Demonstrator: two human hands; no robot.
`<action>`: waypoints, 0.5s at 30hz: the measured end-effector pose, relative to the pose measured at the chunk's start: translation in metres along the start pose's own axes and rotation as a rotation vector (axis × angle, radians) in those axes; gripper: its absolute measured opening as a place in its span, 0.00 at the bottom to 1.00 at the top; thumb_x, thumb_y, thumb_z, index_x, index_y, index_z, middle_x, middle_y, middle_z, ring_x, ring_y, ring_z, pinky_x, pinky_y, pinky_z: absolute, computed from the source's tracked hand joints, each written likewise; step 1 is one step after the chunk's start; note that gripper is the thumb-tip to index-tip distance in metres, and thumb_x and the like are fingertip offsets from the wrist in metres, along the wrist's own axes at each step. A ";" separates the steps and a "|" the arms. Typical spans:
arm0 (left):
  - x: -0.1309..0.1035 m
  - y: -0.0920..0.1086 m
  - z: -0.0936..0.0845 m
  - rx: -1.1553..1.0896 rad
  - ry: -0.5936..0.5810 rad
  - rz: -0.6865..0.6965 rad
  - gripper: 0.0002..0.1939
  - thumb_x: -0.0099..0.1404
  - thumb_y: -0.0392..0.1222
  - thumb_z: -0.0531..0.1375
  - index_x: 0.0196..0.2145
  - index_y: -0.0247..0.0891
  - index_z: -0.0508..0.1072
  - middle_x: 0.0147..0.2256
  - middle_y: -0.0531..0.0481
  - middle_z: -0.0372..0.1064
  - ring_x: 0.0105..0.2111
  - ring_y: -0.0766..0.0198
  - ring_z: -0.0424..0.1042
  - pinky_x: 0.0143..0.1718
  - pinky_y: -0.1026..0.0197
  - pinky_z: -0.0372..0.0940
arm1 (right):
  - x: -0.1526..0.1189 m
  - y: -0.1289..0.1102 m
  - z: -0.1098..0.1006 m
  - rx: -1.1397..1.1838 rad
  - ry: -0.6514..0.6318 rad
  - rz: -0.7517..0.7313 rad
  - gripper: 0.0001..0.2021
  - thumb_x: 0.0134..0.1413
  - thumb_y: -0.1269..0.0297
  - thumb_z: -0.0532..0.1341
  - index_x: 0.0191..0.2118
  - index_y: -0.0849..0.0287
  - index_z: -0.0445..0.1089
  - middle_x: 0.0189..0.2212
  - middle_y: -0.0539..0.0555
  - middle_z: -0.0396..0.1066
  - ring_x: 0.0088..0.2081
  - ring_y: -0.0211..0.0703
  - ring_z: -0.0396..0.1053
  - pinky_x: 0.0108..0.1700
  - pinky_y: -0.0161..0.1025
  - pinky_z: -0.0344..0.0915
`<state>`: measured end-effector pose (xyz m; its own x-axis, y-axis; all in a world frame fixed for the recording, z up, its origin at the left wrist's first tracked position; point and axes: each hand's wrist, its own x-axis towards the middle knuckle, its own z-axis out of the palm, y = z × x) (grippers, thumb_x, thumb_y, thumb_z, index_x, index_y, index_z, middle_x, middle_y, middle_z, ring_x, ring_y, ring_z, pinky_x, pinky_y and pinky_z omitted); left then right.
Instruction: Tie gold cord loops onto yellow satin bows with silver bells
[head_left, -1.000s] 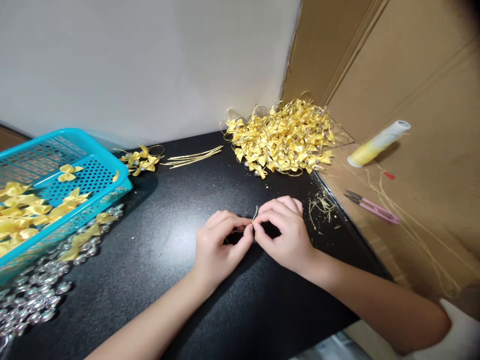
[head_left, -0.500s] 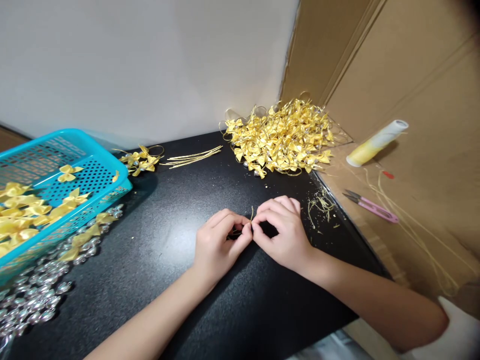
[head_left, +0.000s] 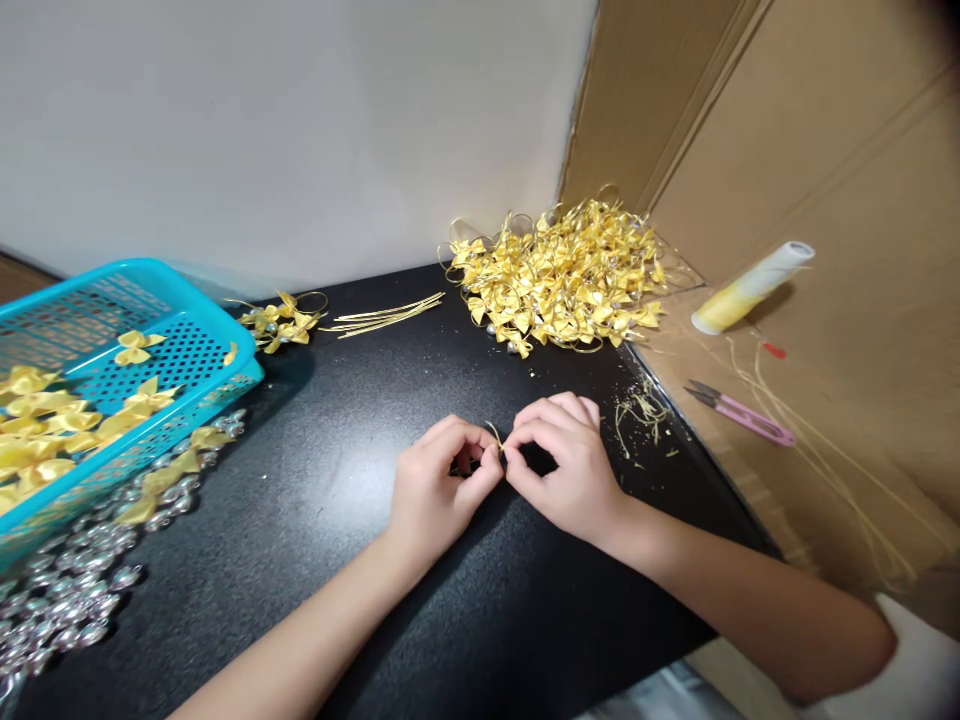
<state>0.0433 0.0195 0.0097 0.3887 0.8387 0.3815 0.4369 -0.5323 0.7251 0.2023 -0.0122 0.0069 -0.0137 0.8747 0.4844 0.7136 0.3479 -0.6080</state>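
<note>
My left hand (head_left: 446, 475) and my right hand (head_left: 566, 460) meet over the black tabletop (head_left: 330, 420), thumb and forefinger of each pinched together. Between the fingertips is a thin gold cord (head_left: 495, 434), one end sticking up above them. The rest of the cord is mostly hidden behind the fingers. Beyond the hands, several straight gold cords (head_left: 386, 316) lie side by side. A large heap of yellow ribbon bows (head_left: 562, 275) with looped gold cords and silvery beads sits at the back right.
A blue plastic basket (head_left: 176, 270) with yellow bows stands at left, silver gems (head_left: 75, 590) piled before it. A small cluster of bows (head_left: 277, 322) lies behind. At right are cord scraps (head_left: 641, 412), pink-handled thread snips (head_left: 750, 416), and a white-and-yellow thread spool (head_left: 754, 287) on cardboard.
The upright end of the gold cord now leans left, where it stood nearly straight before. Both hands stay pinched together in almost the same spot.
</note>
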 end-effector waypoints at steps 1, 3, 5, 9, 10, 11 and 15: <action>0.000 0.000 0.000 -0.001 0.003 0.004 0.05 0.61 0.30 0.60 0.28 0.35 0.72 0.24 0.54 0.67 0.22 0.72 0.64 0.24 0.69 0.60 | 0.000 0.000 0.000 -0.001 0.001 0.000 0.07 0.52 0.71 0.62 0.25 0.57 0.69 0.29 0.48 0.74 0.36 0.42 0.66 0.42 0.45 0.53; 0.000 0.000 -0.001 0.002 0.009 0.017 0.03 0.60 0.31 0.60 0.31 0.35 0.74 0.24 0.54 0.68 0.23 0.71 0.65 0.24 0.68 0.60 | 0.000 0.001 -0.001 -0.002 0.003 -0.001 0.07 0.52 0.72 0.62 0.25 0.57 0.69 0.29 0.48 0.74 0.36 0.42 0.66 0.42 0.45 0.53; 0.000 0.000 -0.002 0.004 0.010 0.030 0.03 0.60 0.31 0.60 0.32 0.34 0.75 0.25 0.53 0.68 0.23 0.70 0.66 0.25 0.68 0.61 | 0.001 0.001 -0.001 -0.002 0.003 -0.003 0.07 0.52 0.72 0.62 0.25 0.57 0.69 0.30 0.48 0.74 0.36 0.42 0.66 0.42 0.45 0.53; 0.002 0.000 -0.002 0.006 0.000 0.058 0.04 0.61 0.32 0.61 0.30 0.35 0.76 0.24 0.53 0.69 0.23 0.70 0.67 0.25 0.67 0.63 | 0.001 0.001 -0.001 -0.011 -0.009 -0.005 0.07 0.54 0.71 0.62 0.26 0.57 0.69 0.30 0.48 0.74 0.37 0.42 0.66 0.43 0.45 0.52; 0.002 0.000 -0.002 0.013 -0.003 0.068 0.04 0.61 0.32 0.61 0.30 0.35 0.76 0.24 0.53 0.70 0.24 0.70 0.68 0.26 0.67 0.63 | 0.001 0.001 -0.002 -0.015 -0.014 -0.005 0.07 0.54 0.71 0.62 0.26 0.57 0.70 0.30 0.48 0.74 0.37 0.42 0.66 0.43 0.45 0.52; 0.003 0.000 -0.002 0.022 -0.007 0.079 0.04 0.61 0.32 0.61 0.29 0.35 0.76 0.24 0.53 0.70 0.24 0.69 0.68 0.26 0.67 0.63 | 0.001 0.001 -0.002 -0.021 -0.019 -0.005 0.07 0.54 0.70 0.61 0.26 0.57 0.70 0.30 0.48 0.74 0.37 0.42 0.66 0.43 0.45 0.52; 0.003 -0.002 -0.003 0.097 -0.010 0.147 0.04 0.62 0.34 0.61 0.29 0.36 0.74 0.25 0.52 0.72 0.25 0.67 0.70 0.28 0.65 0.65 | 0.000 0.001 -0.002 -0.041 -0.036 -0.005 0.07 0.55 0.70 0.61 0.26 0.56 0.69 0.31 0.48 0.74 0.37 0.42 0.66 0.44 0.45 0.51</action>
<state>0.0411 0.0237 0.0112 0.4622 0.7500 0.4732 0.4509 -0.6583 0.6028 0.2041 -0.0123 0.0080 -0.0421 0.8850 0.4636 0.7414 0.3387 -0.5793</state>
